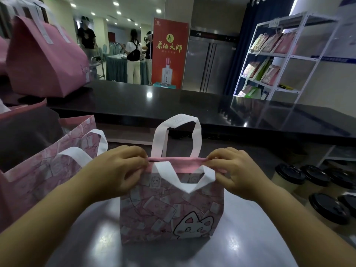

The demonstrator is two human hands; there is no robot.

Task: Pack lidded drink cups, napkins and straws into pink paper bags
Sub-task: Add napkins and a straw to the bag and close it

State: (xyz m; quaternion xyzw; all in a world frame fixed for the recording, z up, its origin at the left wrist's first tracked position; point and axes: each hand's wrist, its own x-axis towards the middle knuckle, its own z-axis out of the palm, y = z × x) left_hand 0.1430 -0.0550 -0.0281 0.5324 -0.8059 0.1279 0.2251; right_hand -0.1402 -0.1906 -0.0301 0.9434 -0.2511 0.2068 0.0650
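On steel counter [92, 237], centre: pink paper bag [171, 212], upright, top rim pinched at either end by left hand [119, 170] and right hand [238, 171], fingers curled; likely light, thin-walled, crease-prone, best taken by rim or white handles [178, 122]; lidded cups [327, 207] nearby at right.

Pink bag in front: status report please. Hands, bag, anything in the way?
Left hand and right hand pinch the top edge of the pink bag. Bag upright on table, top drawn shut. Lidded cups to the right, apart, not blocking.
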